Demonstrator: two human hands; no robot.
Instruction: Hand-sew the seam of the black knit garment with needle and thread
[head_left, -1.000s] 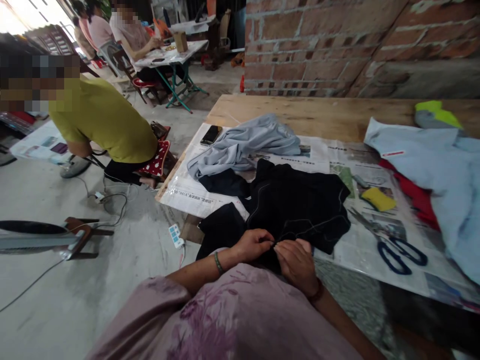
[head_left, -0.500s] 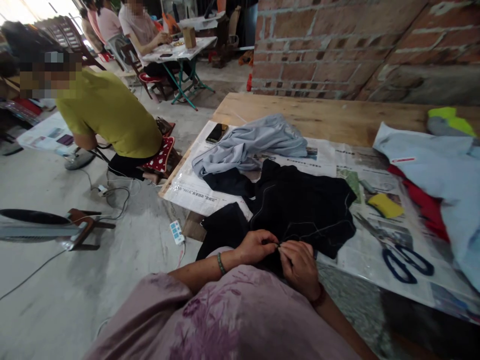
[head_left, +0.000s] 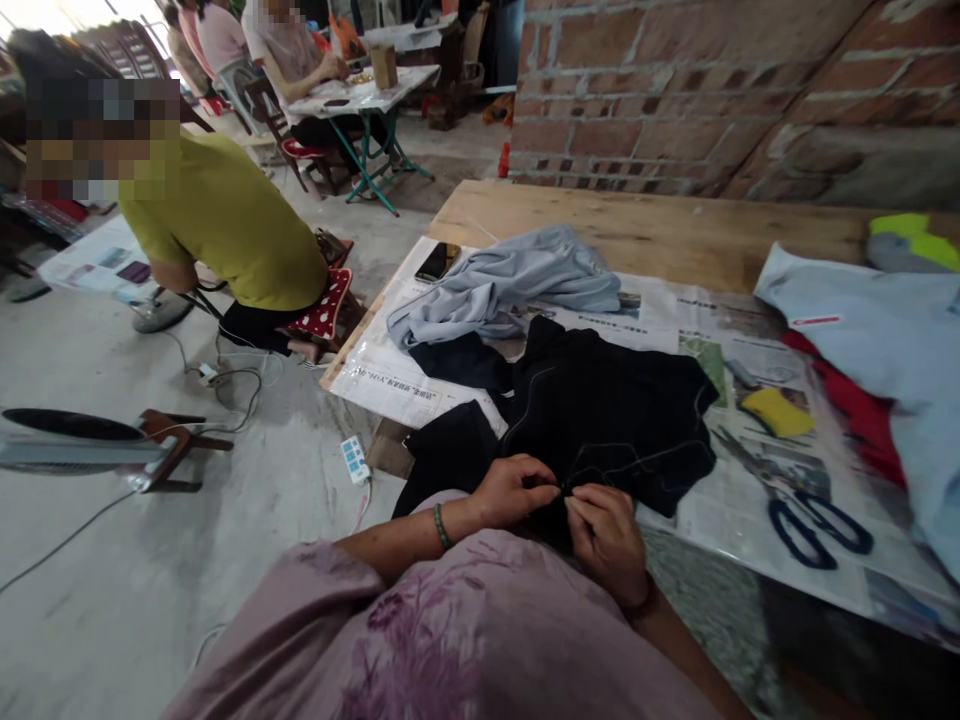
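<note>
A black garment (head_left: 615, 400) with pale stitched lines lies across the table's front edge and hangs down toward my lap. At its near edge my left hand (head_left: 519, 490) pinches the black cloth between thumb and fingers. Just to the right, my right hand (head_left: 609, 535) is closed too, its fingertips pressed together on the same edge. Whatever small thing may sit between the fingertips is too small to make out. A pair of scissors (head_left: 799, 505) with dark blue handles rests on the newspaper, right of the garment.
Newspaper under clear plastic (head_left: 390, 385) covers the wooden table (head_left: 525, 205). On it lie a grey garment (head_left: 510, 285), a phone (head_left: 437, 262), a yellow sponge-like piece (head_left: 778, 412) and a light blue garment (head_left: 862, 300). A fan (head_left: 82, 450) and a power strip (head_left: 354, 460) are at left, near a seated person (head_left: 240, 225).
My right hand has shifted slightly right and down, widening the small gap between the two hands' fingertips. The whole view has moved a little.
</note>
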